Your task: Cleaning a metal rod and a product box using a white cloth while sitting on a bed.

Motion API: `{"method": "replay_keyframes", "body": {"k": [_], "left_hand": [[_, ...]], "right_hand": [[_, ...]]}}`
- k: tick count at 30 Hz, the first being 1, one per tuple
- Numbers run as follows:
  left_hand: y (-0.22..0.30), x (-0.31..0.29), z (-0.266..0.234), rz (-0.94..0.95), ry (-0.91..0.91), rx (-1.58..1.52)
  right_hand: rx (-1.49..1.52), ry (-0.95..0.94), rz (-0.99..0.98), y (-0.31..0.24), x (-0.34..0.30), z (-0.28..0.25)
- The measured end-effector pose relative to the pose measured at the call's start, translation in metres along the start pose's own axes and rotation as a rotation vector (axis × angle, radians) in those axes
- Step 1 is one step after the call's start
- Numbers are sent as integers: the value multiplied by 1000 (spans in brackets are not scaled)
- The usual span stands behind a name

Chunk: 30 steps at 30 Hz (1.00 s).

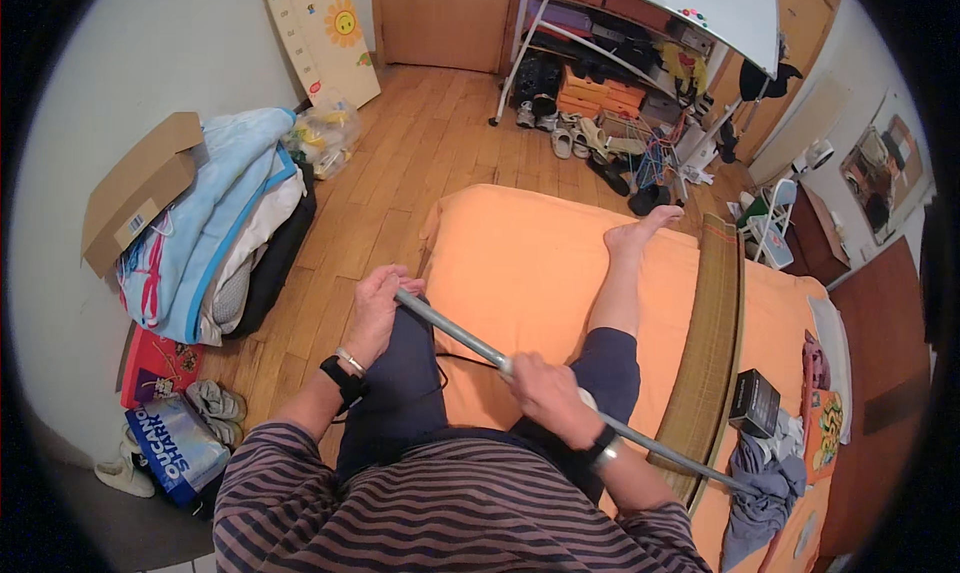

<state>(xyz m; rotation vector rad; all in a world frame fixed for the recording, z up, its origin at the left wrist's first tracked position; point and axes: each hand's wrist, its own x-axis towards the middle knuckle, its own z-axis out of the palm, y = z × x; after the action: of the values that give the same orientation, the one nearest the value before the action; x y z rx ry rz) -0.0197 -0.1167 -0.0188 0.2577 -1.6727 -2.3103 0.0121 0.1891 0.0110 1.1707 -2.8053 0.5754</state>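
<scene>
A long grey pole [455, 331] slants across my lap, from upper left down to the right. My left hand [376, 311] is closed at its upper end, above my left knee. Farther along, my right hand [548, 398] wraps round the middle of the pole, with a white part showing beside the palm. The pole's lower end reaches a crumpled grey-blue cloth [765, 498] on the bed. A thin black cord [465, 359] shows between my legs. My right leg lies stretched over the orange sheet [520, 263].
A rolled brown mat [705, 343] and a black box [754, 403] lie to my right on the bed. At left, folded blankets [225, 213] carry an open cardboard box [145, 188]. Shoes [562, 141] and a whiteboard stand [690, 13] are beyond the bed.
</scene>
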Motion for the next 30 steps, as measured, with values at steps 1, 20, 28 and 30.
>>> {"method": "replay_keyframes", "body": {"k": [1,20,28,30], "left_hand": [[0,-1,-3,10,14,-1],[8,2,1,-27,53,52],[-7,4,-13,7,2,106],[-4,4,-9,9,8,162]], "right_hand": [[-3,-13,23,8,-21,-8],[21,-108,8,-21,68,24],[125,8,-144,-69,169,46],[120,22,-156,-65,167,46]]}}
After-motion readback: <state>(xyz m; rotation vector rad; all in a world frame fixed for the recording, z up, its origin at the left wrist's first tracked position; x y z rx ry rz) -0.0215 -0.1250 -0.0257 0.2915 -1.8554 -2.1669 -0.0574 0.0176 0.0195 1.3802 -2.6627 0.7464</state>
